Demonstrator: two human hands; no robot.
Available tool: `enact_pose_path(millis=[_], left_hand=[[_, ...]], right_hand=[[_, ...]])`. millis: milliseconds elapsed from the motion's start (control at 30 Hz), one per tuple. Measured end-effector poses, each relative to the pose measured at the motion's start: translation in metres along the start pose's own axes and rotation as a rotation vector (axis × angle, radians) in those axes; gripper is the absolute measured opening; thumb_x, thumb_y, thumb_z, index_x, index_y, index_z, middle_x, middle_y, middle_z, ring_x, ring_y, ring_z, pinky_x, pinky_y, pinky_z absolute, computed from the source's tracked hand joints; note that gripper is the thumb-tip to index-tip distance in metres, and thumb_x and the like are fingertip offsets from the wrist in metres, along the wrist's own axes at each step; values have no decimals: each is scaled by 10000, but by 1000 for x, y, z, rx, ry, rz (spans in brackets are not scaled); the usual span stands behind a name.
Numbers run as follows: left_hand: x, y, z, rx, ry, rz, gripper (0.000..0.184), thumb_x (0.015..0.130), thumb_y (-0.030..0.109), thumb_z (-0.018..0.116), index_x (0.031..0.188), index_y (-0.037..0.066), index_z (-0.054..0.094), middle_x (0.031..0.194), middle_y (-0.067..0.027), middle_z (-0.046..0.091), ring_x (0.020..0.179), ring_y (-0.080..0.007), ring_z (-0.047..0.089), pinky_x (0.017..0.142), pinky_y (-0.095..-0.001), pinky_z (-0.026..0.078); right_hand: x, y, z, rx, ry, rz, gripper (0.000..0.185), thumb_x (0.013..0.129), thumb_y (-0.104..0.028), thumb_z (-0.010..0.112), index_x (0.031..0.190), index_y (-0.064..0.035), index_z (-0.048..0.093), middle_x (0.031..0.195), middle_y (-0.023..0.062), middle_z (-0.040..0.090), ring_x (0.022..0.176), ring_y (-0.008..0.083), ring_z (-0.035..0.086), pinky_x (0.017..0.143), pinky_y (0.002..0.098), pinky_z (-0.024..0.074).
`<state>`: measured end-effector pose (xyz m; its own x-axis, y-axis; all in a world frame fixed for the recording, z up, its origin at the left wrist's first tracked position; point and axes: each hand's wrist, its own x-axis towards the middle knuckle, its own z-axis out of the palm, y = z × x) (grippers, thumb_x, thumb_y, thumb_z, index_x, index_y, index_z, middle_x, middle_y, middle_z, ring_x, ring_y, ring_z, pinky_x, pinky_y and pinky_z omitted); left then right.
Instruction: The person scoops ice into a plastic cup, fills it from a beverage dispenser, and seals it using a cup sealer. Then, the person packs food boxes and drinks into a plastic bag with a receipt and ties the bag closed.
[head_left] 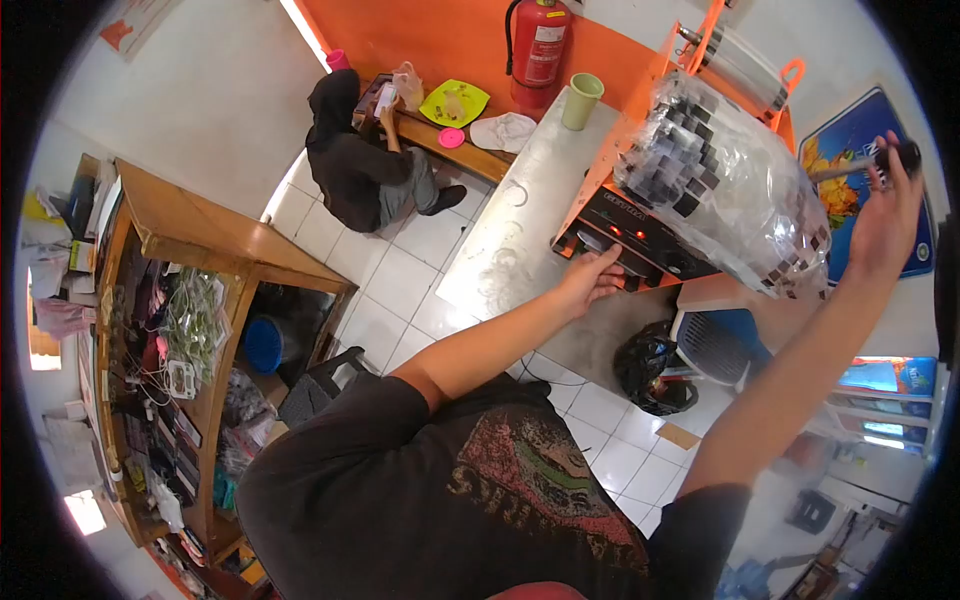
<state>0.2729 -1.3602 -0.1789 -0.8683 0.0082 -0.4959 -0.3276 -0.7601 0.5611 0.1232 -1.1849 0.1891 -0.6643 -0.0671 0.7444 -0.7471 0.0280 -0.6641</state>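
An orange-and-black machine, which looks like a cup sealer [650, 237], stands on the metal table with small red lights lit on its front panel. Clear plastic with a dark checkered pattern [740, 190] covers its upper part. My left hand [590, 282] is at the low front opening, thumb up and fingers curled at the edge of the tray [640, 268]; its exact hold is partly hidden. On the right, my raised right hand [888, 215] has its fingers round the black knob [906, 157] of a lever [842, 170] reaching out from the machine.
A green cup [582, 101] stands on the metal table [500, 235]. Beyond it are a fire extinguisher [541, 55] and a seated person [355, 150] by a wooden bench. A black plastic bag [650, 370] lies below the machine; a crowded wooden cabinet [225, 235] is at left.
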Motion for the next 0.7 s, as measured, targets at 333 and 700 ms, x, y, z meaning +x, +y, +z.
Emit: enact_pose_path(millis=[333, 700], left_hand=[[-121, 67, 8, 841, 130, 1203, 295, 815, 77, 641, 1097, 91, 554, 1078, -116, 599, 903, -206, 567, 772, -314, 471], [-110, 173, 136, 1956, 213, 2134, 588, 838, 255, 558, 1404, 182, 417, 1480, -125, 389, 1322, -373, 422, 1105, -469, 318]], right_hand=[[-225, -43, 12, 145, 411, 125, 466, 965, -205, 416, 1356, 40, 351, 1373, 248, 368, 1298, 351, 345, 1092, 456, 310], [-373, 181, 100, 968, 291, 1026, 312, 871, -25, 578, 1180, -50, 540, 1104, 60, 602, 988, 188, 590, 872, 327, 502]])
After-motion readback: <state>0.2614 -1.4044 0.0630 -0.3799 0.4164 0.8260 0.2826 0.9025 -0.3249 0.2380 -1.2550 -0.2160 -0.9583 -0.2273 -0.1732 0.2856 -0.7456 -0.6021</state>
